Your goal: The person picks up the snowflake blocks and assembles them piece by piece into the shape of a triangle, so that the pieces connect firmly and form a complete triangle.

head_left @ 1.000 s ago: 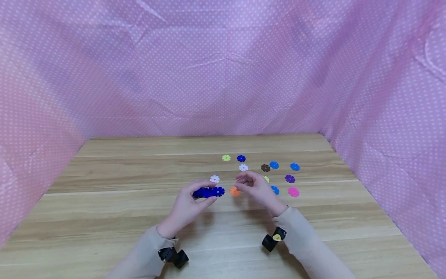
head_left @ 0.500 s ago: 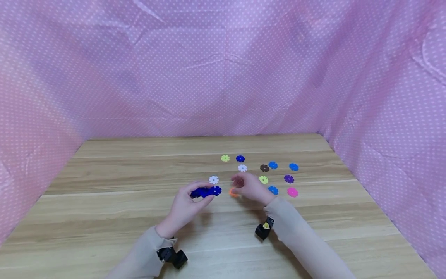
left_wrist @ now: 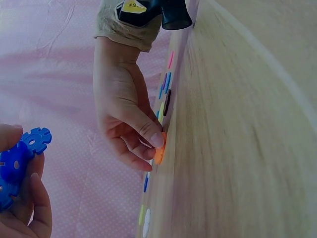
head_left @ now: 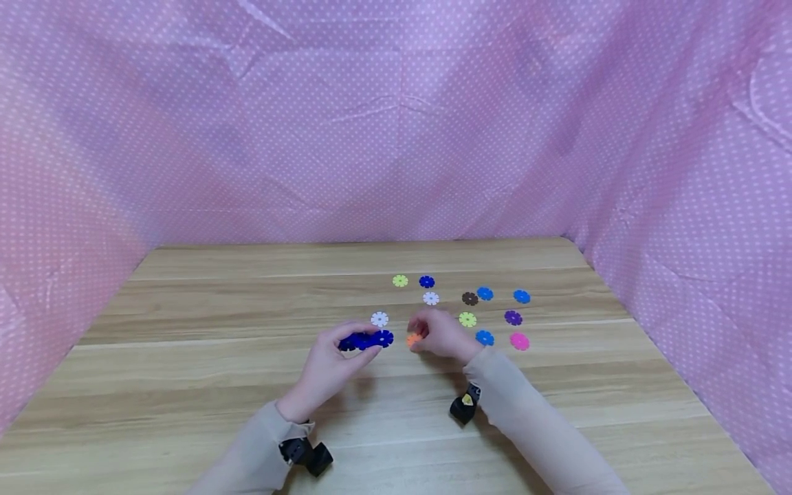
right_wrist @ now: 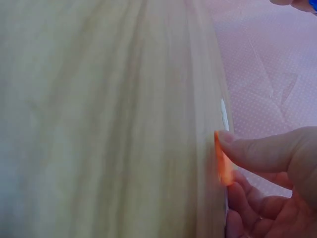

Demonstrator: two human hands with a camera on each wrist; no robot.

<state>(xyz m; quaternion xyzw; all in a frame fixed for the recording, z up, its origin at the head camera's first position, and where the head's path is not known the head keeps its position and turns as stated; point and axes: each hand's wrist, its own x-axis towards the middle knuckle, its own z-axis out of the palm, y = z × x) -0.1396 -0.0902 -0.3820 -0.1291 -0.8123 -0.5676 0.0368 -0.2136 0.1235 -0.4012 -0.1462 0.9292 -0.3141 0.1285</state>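
My left hand (head_left: 329,364) grips a short chain of joined dark-blue notched discs (head_left: 382,338) above the table, thumb on the near side and fingers on the far side. The left wrist view shows the blue discs (left_wrist: 15,163) slotted into one another. My right hand (head_left: 444,334) pinches an orange notched disc (head_left: 412,340) at the table surface, to the right of the chain. In the right wrist view the thumb lies on the orange disc (right_wrist: 224,161), which is tilted on edge, with fingertips at its lower end. Part of it is hidden by the hand.
Loose discs lie flat on the wooden table (head_left: 216,385): white (head_left: 379,319), another white (head_left: 430,298), yellow-green (head_left: 400,280), dark blue (head_left: 427,282), brown (head_left: 470,298), purple (head_left: 513,317), pink (head_left: 520,341) and several light-blue ones (head_left: 485,337). Pink dotted cloth (head_left: 396,137) surrounds the table.
My right hand has moved left and down onto the orange disc and now pinches it. The left hand keeps hold of the blue chain, almost unmoved.
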